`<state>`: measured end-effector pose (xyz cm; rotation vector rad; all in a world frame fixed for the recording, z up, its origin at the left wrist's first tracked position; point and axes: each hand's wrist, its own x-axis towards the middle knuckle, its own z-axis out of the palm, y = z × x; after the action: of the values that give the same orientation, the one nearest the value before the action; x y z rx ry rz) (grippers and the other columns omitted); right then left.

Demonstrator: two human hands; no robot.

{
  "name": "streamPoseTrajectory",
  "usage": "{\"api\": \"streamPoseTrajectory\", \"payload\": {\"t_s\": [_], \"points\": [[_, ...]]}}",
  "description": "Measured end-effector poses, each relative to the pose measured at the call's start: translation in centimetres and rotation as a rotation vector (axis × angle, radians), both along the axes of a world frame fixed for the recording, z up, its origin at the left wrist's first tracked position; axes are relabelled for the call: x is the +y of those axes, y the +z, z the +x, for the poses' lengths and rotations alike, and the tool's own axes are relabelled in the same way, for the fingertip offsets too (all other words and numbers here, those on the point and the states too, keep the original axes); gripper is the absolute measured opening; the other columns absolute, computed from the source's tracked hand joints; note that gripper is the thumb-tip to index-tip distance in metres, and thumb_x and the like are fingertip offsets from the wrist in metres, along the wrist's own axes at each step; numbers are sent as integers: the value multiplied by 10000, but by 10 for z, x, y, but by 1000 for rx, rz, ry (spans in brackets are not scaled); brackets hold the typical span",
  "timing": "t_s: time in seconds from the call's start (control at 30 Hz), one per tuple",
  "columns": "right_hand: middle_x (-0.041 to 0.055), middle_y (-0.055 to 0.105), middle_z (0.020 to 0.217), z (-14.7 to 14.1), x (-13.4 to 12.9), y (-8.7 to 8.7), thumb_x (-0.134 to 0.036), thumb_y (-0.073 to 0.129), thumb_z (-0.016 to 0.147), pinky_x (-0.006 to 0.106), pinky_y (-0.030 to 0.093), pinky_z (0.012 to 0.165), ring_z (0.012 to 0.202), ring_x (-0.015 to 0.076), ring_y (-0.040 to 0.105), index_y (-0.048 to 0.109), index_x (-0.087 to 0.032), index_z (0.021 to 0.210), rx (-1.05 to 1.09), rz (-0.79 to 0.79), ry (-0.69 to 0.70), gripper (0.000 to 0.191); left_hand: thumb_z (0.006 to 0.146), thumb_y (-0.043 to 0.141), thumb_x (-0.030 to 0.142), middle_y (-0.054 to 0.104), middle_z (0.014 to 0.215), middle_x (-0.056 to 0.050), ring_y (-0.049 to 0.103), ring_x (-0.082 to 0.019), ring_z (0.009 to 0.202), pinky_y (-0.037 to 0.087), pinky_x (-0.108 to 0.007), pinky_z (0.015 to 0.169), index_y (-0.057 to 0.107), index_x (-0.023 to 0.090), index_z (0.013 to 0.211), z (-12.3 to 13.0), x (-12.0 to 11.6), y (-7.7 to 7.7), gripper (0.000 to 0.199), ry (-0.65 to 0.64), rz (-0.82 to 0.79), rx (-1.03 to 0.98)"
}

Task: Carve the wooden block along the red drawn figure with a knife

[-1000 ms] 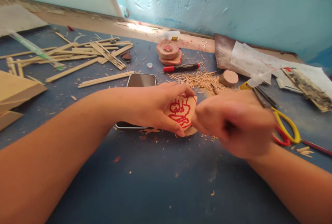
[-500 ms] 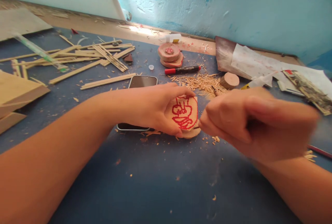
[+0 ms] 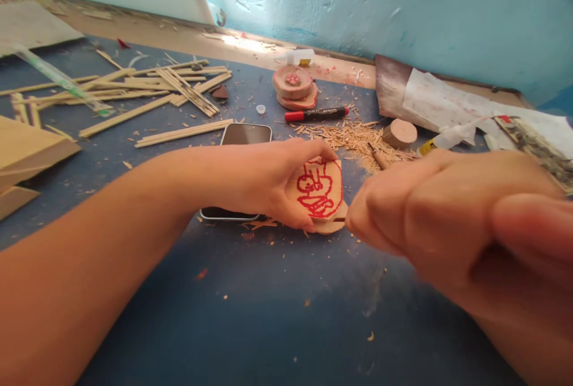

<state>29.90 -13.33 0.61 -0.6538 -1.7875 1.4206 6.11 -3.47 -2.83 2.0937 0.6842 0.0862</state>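
Note:
My left hand is wrapped around a flat wood slice with a red marker drawing and a red outline on its face. Under that slice lies another pale wood piece, partly hidden. Closed in a fist, my right hand is just to the right of the slice. A thin dark tool shaft sticks out of it toward the wood's lower right edge; the rest is hidden in the fist. Beneath my left wrist lies a phone.
A red marker lies behind the slice, near wood shavings and a brown-handled tool. Stacked wood slices, a wood stub and a glue bottle stand farther back. Wooden sticks spread at left.
My right fist has shifted right and looks larger, nearer the camera. My left hand keeps its hold on the slice. The view has tilted slightly.

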Motion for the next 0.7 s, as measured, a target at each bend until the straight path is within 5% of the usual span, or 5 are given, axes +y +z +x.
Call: {"api": "streamPoseTrajectory", "payload": {"t_s": [0.1,0.37,0.7], "points": [[-22,437,575,-3,3,-2,-160,475,1063,338,386,581,539,127,438,433,-235,631,-16,14,8,440,838,942,594,788,1440,-49,768,-331,1275,603,-415,1028,517,375,1569,1,-1,1,873,30,11,39],[7,454,594,-7,10,7,-441,663,1042,328,373,513,589,172,490,496,-257,637,-128,45,40,476,834,935,616,790,1403,-45,779,-302,1206,617,-388,984,518,367,1574,1,0,-5,886,20,34,8],[-15,385,539,-7,-4,13,-377,385,1121,326,378,538,511,126,402,366,-230,674,-40,164,-83,472,814,965,610,802,1315,-45,793,-286,1107,618,-356,874,562,375,1499,3,-3,-8,828,47,54,-42]]}}
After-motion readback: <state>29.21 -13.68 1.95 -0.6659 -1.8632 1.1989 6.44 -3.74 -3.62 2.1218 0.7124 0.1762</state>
